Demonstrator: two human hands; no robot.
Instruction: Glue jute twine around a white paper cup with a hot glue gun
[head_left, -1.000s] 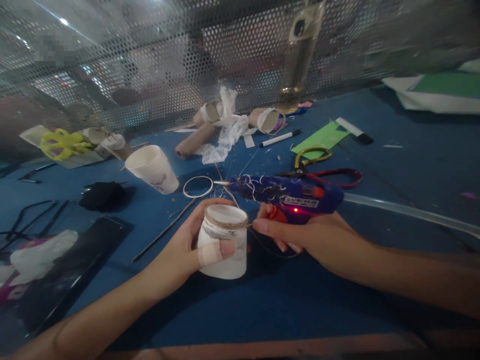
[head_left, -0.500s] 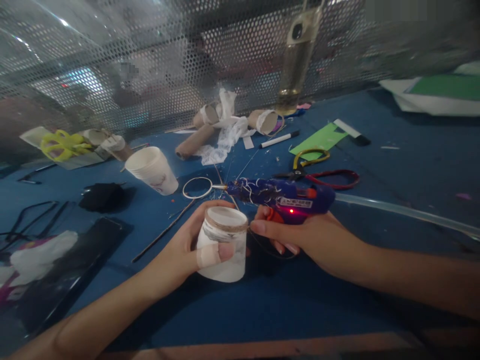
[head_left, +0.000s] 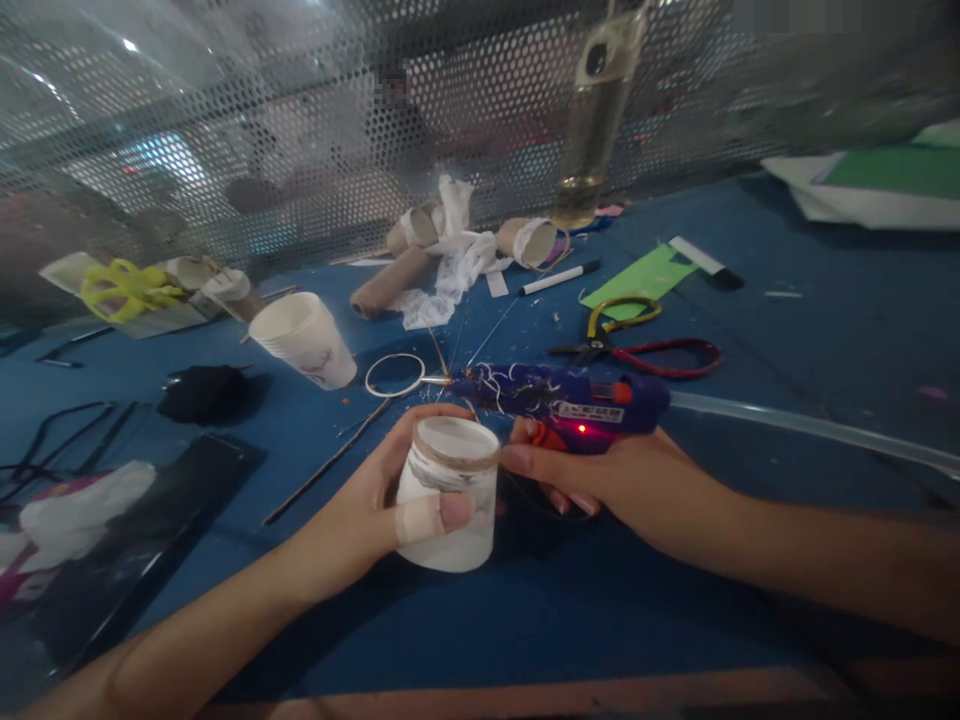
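At blue table (head_left: 570,610), white cup (head_left: 461,480) within curled left hand (head_left: 379,490), glue gun (head_left: 532,388) gripped in right hand (head_left: 611,478)

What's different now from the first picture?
The white cup in the left hand sits slightly lower in the picture; the glue gun in the right hand shifted slightly left and down. Neither was let go. The stacked cups and red-and-yellow scissors stayed put.

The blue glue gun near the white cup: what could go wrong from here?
Burn: the glue gun shows a red light, so it may be hot; its metal tip appears close to the left hand.
Snag: the glue stick juts out behind and might catch if the right hand turns.
Dent: the left hand wraps the cup, and squeezing could bend it.
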